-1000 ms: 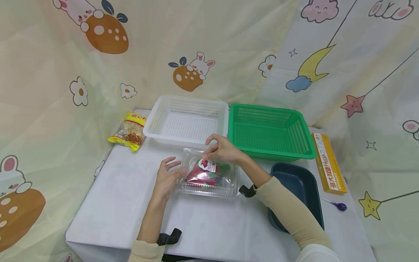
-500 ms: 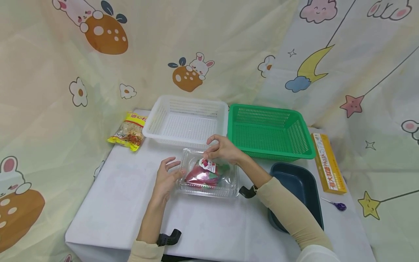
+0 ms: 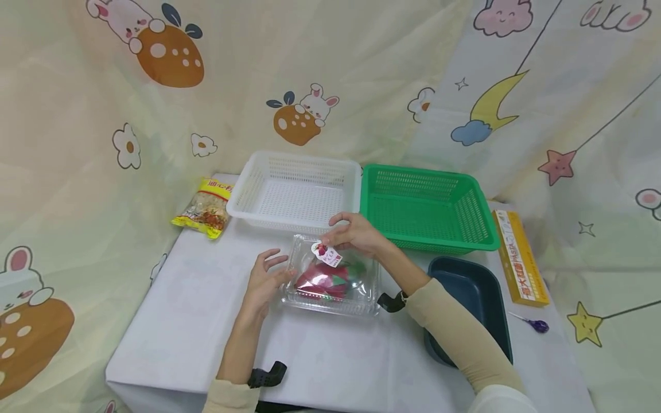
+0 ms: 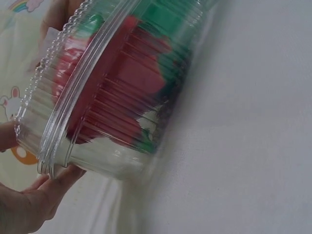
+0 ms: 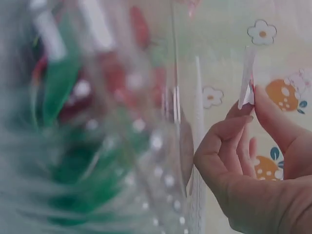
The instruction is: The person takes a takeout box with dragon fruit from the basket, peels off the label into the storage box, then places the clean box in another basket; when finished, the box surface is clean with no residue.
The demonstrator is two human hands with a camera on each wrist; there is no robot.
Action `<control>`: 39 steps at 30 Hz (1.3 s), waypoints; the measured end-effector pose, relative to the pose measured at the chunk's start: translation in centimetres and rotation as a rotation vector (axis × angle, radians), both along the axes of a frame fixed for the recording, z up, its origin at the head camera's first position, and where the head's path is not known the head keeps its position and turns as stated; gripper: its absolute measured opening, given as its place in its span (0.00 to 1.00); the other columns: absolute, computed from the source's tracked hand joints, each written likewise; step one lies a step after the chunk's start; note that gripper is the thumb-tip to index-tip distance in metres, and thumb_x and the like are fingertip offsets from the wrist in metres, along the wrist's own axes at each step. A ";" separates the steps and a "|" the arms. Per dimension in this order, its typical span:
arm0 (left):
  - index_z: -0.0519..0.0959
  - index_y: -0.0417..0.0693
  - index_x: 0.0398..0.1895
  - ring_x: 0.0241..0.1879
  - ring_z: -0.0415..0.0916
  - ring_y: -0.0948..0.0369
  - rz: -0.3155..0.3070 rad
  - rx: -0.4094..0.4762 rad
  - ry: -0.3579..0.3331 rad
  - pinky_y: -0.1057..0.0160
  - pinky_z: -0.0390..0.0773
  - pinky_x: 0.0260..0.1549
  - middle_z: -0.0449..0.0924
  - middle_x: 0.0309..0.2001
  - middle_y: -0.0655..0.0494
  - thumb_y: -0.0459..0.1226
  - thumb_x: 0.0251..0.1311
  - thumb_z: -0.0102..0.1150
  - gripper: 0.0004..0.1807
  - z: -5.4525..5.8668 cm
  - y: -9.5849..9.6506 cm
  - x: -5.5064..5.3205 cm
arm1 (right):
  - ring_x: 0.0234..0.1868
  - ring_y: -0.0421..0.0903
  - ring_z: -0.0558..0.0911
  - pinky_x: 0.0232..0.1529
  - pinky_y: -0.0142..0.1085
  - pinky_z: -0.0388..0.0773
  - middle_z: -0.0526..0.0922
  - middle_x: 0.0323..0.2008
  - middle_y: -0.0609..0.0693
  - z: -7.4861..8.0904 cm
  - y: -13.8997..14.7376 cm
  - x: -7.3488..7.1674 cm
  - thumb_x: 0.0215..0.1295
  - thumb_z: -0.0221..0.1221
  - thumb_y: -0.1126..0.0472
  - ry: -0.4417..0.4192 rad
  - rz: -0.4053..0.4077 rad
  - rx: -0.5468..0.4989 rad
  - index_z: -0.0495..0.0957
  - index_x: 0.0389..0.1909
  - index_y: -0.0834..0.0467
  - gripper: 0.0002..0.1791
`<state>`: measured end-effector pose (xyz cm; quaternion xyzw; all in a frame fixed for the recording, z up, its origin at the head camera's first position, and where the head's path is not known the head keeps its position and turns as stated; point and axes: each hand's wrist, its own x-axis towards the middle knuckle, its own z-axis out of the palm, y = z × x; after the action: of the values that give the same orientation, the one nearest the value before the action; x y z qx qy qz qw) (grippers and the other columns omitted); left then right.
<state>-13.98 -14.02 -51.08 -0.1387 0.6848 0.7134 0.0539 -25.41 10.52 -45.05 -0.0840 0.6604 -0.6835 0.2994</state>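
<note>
A clear plastic clamshell box (image 3: 361,287), closed, sits on the white table with red and green things (image 3: 317,282) inside it. Their kind cannot be told through the plastic. My right hand (image 3: 353,234) pinches the edge of a white sticker (image 3: 327,255) with a red picture, above the lid. In the right wrist view, this sticker (image 5: 247,80) stands between thumb and bent index finger, apart from the lid. At the box's left edge, my left hand (image 3: 265,281) holds the rim. The left wrist view has its thumb (image 4: 6,136) at the lid and fingers (image 4: 66,180) against the rim.
Behind the box stand a white basket (image 3: 294,218) and a green basket (image 3: 428,241). A yellow food bag (image 3: 206,206) lies at left. On the right are a dark blue tray (image 3: 467,275), partly under the right forearm, a yellow pasta box (image 3: 521,258) and a purple lollipop (image 3: 537,326).
My right hand has drawn the sticker slightly up and away from the lid, turning it. The box has shifted a little to the right and nearer. My left hand stays at the box's left edge.
</note>
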 end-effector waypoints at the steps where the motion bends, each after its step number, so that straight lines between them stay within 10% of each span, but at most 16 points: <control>1: 0.59 0.46 0.77 0.67 0.73 0.39 -0.004 0.002 0.003 0.44 0.76 0.61 0.70 0.69 0.40 0.28 0.59 0.72 0.45 0.0 0.0 0.0 | 0.40 0.50 0.91 0.44 0.39 0.87 0.90 0.43 0.63 0.1 0.2 0.1 0.63 0.68 0.76 -0.005 -0.020 -0.002 0.68 0.56 0.66 0.24; 9: 0.59 0.45 0.78 0.64 0.75 0.42 0.008 0.008 0.011 0.53 0.77 0.58 0.70 0.71 0.41 0.27 0.60 0.69 0.44 0.5 0.0 0.3 | 0.41 0.49 0.91 0.46 0.38 0.87 0.85 0.53 0.69 1.7 1.4 0.9 0.61 0.69 0.76 0.034 -0.116 -0.007 0.68 0.57 0.72 0.27; 17: 0.56 0.46 0.79 0.64 0.74 0.42 0.052 0.060 0.012 0.41 0.67 0.67 0.70 0.71 0.43 0.30 0.60 0.70 0.46 0.2 0.1 0.8 | 0.40 0.48 0.91 0.44 0.38 0.88 0.91 0.40 0.57 3.0 2.7 1.6 0.61 0.70 0.74 0.038 -0.204 0.013 0.74 0.53 0.65 0.21; 39: 0.59 0.46 0.78 0.61 0.73 0.47 0.079 0.075 0.006 0.50 0.69 0.61 0.70 0.71 0.44 0.31 0.60 0.72 0.45 0.5 0.8 0.8 | 0.42 0.41 0.85 0.46 0.37 0.81 0.91 0.37 0.43 4.1 10.1 3.3 0.62 0.75 0.62 0.067 -0.508 0.065 0.72 0.50 0.59 0.23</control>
<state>-13.15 -13.22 -50.61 -0.1611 0.6518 0.7405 0.0288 -22.16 20.60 -40.92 0.0716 0.6915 -0.7120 0.0988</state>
